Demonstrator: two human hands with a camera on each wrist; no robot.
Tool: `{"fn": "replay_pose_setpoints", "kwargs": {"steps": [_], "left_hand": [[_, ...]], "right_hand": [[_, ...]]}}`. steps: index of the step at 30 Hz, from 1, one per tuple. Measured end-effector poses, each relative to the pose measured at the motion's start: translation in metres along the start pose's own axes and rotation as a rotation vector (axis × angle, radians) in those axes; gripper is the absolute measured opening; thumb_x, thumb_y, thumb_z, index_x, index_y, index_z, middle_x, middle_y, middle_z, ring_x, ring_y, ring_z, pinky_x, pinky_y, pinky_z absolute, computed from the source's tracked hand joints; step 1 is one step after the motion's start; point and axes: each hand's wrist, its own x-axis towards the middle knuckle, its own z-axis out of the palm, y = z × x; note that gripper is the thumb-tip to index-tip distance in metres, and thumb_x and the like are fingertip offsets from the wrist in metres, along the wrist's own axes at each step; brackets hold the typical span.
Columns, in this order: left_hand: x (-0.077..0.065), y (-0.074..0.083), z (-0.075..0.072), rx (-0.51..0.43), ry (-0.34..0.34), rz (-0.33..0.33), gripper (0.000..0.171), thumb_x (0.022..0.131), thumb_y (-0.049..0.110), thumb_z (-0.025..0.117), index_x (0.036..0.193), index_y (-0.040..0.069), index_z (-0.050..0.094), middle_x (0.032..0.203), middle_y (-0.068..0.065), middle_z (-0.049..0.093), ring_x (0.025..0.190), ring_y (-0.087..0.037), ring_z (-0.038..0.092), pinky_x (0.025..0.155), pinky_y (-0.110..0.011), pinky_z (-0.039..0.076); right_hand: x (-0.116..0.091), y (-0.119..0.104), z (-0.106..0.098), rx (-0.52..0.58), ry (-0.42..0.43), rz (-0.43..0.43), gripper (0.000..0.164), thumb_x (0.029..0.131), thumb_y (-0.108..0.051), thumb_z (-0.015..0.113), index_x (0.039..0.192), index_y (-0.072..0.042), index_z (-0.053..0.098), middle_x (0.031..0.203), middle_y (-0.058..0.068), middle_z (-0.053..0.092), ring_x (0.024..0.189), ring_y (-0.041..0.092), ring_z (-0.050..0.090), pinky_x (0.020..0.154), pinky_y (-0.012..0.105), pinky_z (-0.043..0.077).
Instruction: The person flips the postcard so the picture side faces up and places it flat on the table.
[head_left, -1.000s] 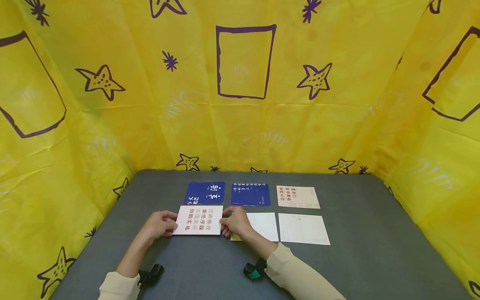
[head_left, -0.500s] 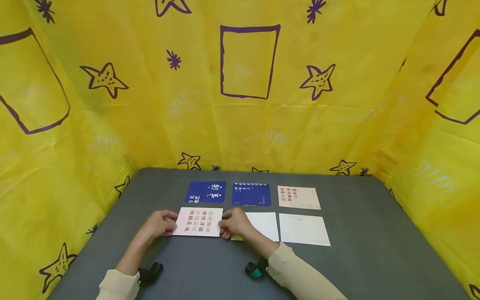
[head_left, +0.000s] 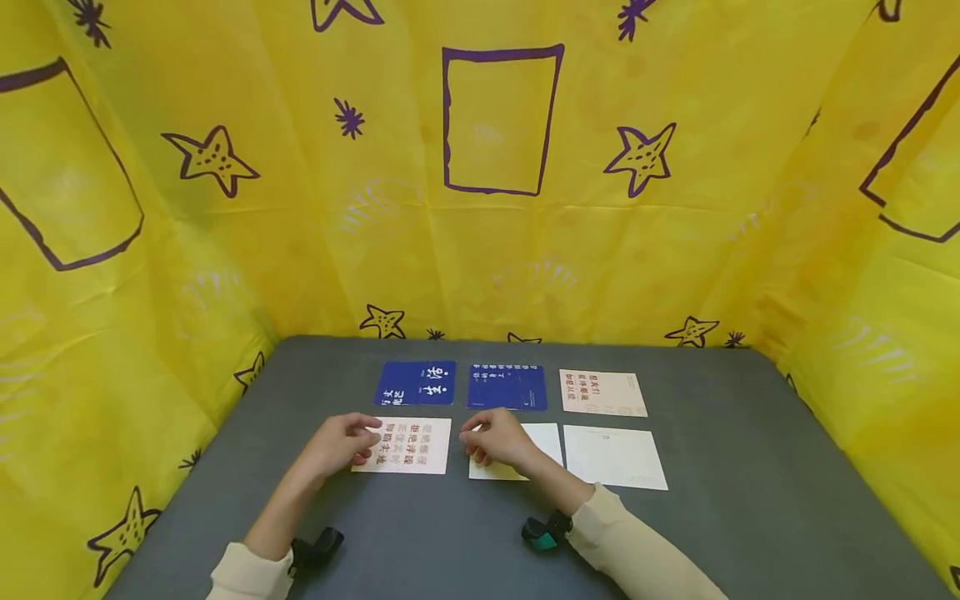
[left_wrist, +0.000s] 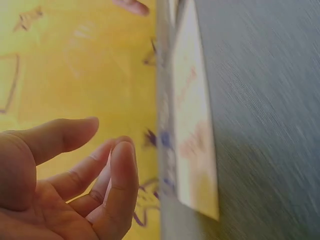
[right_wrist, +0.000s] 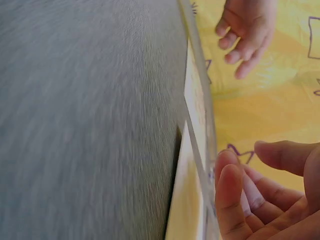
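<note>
A white card with red and grey characters lies flat on the grey table at the front left of two rows. Above its left edge is my left hand, fingers loosely bent and holding nothing. In the left wrist view a gap shows between that hand and the card. My right hand hovers over a blank white card, partly covering it. Its thumb and fingers stand apart with nothing between them, as the right wrist view shows beside the nearer card.
Another blank white card completes the front row. Behind lie a blue card, a second blue card and a cream card with red characters. Yellow patterned cloth walls the grey table on the back and sides.
Both hands have let go of the red-lettered card and lifted off its edges. The right hand has shifted right, over the blank card. Earlier the red-lettered card was slid slightly toward the person.
</note>
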Motion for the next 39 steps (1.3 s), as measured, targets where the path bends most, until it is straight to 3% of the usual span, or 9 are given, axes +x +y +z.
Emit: {"fn": "replay_pose_setpoints", "kwargs": {"steps": [7, 14, 20, 26, 35, 39], "left_hand": [[-0.005, 0.021, 0.02, -0.01, -0.013, 0.085, 0.028, 0.09, 0.005, 0.063, 0.115, -0.009, 0.062, 0.093, -0.018, 0.065, 0.076, -0.025, 0.063, 0.068, -0.034, 0.057], [-0.003, 0.029, 0.045, -0.012, -0.053, 0.122, 0.026, 0.089, 0.004, 0.064, 0.112, -0.009, 0.064, 0.092, -0.014, 0.067, 0.079, -0.022, 0.061, 0.069, -0.036, 0.058], [0.004, 0.036, 0.067, 0.021, -0.036, 0.112, 0.023, 0.088, 0.005, 0.066, 0.109, -0.003, 0.067, 0.091, -0.01, 0.068, 0.077, -0.018, 0.06, 0.066, -0.031, 0.055], [0.013, 0.037, 0.086, 0.05, -0.006, 0.151, 0.021, 0.085, 0.005, 0.068, 0.105, -0.002, 0.07, 0.087, -0.009, 0.07, 0.074, -0.014, 0.061, 0.062, -0.028, 0.054], [0.017, 0.04, 0.106, 0.119, -0.106, 0.203, 0.024, 0.086, 0.011, 0.067, 0.106, -0.001, 0.069, 0.087, -0.009, 0.067, 0.066, -0.014, 0.058, 0.056, -0.025, 0.048], [0.017, 0.043, 0.109, 0.155, -0.101, 0.213, 0.023, 0.086, 0.011, 0.067, 0.105, -0.001, 0.069, 0.086, -0.009, 0.067, 0.065, -0.015, 0.058, 0.054, -0.025, 0.047]], "right_hand": [[-0.015, 0.003, -0.031, -0.138, 0.033, 0.008, 0.016, 0.089, -0.014, 0.068, 0.095, 0.0, 0.073, 0.073, 0.013, 0.069, 0.055, 0.015, 0.06, 0.049, 0.027, 0.051], [-0.028, 0.009, -0.058, -0.19, 0.092, 0.062, 0.016, 0.089, -0.015, 0.068, 0.095, -0.001, 0.073, 0.076, 0.012, 0.069, 0.059, 0.018, 0.061, 0.052, 0.029, 0.052], [-0.032, 0.017, -0.075, -0.216, 0.153, 0.105, 0.015, 0.09, -0.017, 0.068, 0.094, -0.003, 0.073, 0.076, 0.009, 0.068, 0.06, 0.018, 0.059, 0.052, 0.029, 0.051], [-0.037, 0.024, -0.086, -0.263, 0.214, 0.141, 0.015, 0.089, -0.015, 0.068, 0.094, -0.003, 0.073, 0.074, 0.008, 0.067, 0.06, 0.019, 0.059, 0.052, 0.027, 0.049], [-0.043, 0.029, -0.093, -0.352, 0.263, 0.169, 0.014, 0.089, -0.015, 0.068, 0.09, -0.002, 0.073, 0.07, 0.007, 0.065, 0.06, 0.016, 0.058, 0.052, 0.025, 0.046], [-0.047, 0.027, -0.096, -0.411, 0.277, 0.168, 0.015, 0.088, -0.015, 0.068, 0.092, -0.001, 0.073, 0.076, 0.008, 0.069, 0.059, 0.016, 0.059, 0.052, 0.025, 0.046]]}}
